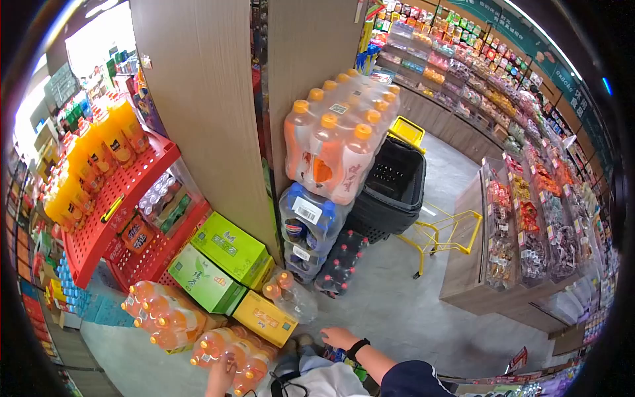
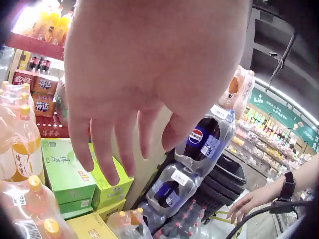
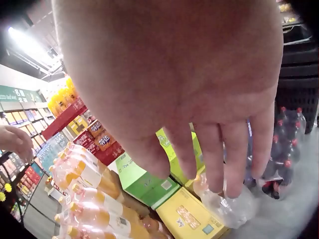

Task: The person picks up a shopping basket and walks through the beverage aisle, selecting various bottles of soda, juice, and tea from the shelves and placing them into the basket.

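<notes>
Head view, low down: left hand [image 1: 220, 378] empty, fingers [image 2: 102, 159] straight and loose, just beside the orange drink pack [image 1: 231, 356] lying on its side on the floor [image 1: 397, 311] in front of them, right hand [image 1: 338, 337] open too, farther off, nearer the clear bottles [image 1: 291, 299].
</notes>
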